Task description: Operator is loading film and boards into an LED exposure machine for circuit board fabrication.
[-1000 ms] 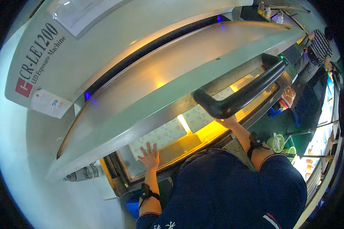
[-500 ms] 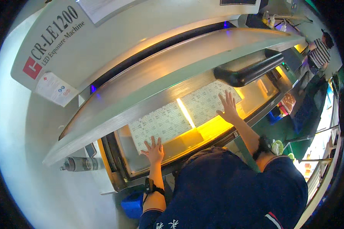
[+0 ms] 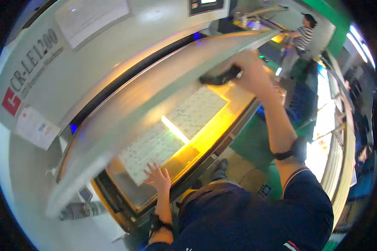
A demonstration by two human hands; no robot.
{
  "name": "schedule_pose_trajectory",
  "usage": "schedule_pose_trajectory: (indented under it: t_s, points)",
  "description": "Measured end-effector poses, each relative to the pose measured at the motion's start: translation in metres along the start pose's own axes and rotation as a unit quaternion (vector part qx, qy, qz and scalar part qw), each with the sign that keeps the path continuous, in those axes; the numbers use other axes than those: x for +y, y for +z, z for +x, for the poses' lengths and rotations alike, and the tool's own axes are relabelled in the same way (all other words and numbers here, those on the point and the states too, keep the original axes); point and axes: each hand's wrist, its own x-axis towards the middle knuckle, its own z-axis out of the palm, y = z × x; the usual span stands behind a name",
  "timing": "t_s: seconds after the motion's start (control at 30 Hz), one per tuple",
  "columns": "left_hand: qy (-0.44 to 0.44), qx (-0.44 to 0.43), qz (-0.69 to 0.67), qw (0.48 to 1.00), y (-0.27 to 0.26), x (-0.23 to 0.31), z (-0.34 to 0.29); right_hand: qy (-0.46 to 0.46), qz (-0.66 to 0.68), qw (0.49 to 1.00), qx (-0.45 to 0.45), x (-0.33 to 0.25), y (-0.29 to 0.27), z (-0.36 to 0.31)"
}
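A pale sheet [image 3: 148,146] with a dense printed pattern lies on the glass bed [image 3: 144,194] of a large exposure machine [image 3: 88,52]. My left hand [image 3: 158,178] is open, its fingers spread over the sheet's near left corner; whether they press on it I cannot tell. Up at the right, my right hand [image 3: 249,71] is closed round the black handle [image 3: 218,78] on the front of the raised lid [image 3: 142,90]. Motion blurs that hand, and its fingertips are hidden. The lid slants above the bed and covers the sheet's far edge from sight.
A grey bottle [image 3: 79,210] stands left of the bed. Farther off at the right, a person in a striped shirt [image 3: 304,37] is at another bench. A control screen [image 3: 207,5] sits on the machine's upper front. Pale rails [image 3: 341,167] run along the right.
My right hand has left the sheet and gone up to the lid's handle. My left hand stays by the sheet's near left corner. The whole view has turned to the right.
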Motion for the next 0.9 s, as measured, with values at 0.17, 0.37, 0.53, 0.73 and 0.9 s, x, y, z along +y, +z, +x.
schedule_pose_trajectory:
  t_s: [0.17, 0.37, 0.53, 0.73, 0.9]
  points:
    - [0.2, -0.371, -0.244, 0.874, -0.057, 0.061, -0.048, 0.033, -0.052, 0.943, -0.327, -0.028, 0.013, -0.127]
    - [0.424, -0.567, -0.402, 0.581, -0.108, 0.112, -0.026, 0.083, -0.066, 0.791, -0.602, -0.044, 0.132, -0.321]
    - [0.262, -0.169, -0.1, 0.945, -0.079, 0.1, 0.062, 0.056, -0.076, 0.752, -0.652, -0.03, 0.191, -0.372]
    - [0.216, -0.066, 0.025, 0.974, 0.012, 0.034, 0.037, 0.055, -0.074, 0.754, -0.651, -0.034, 0.185, -0.371]
    - [0.195, -0.105, 0.056, 0.973, 0.014, 0.043, 0.043, 0.047, -0.002, 0.83, -0.555, -0.033, 0.182, -0.404]
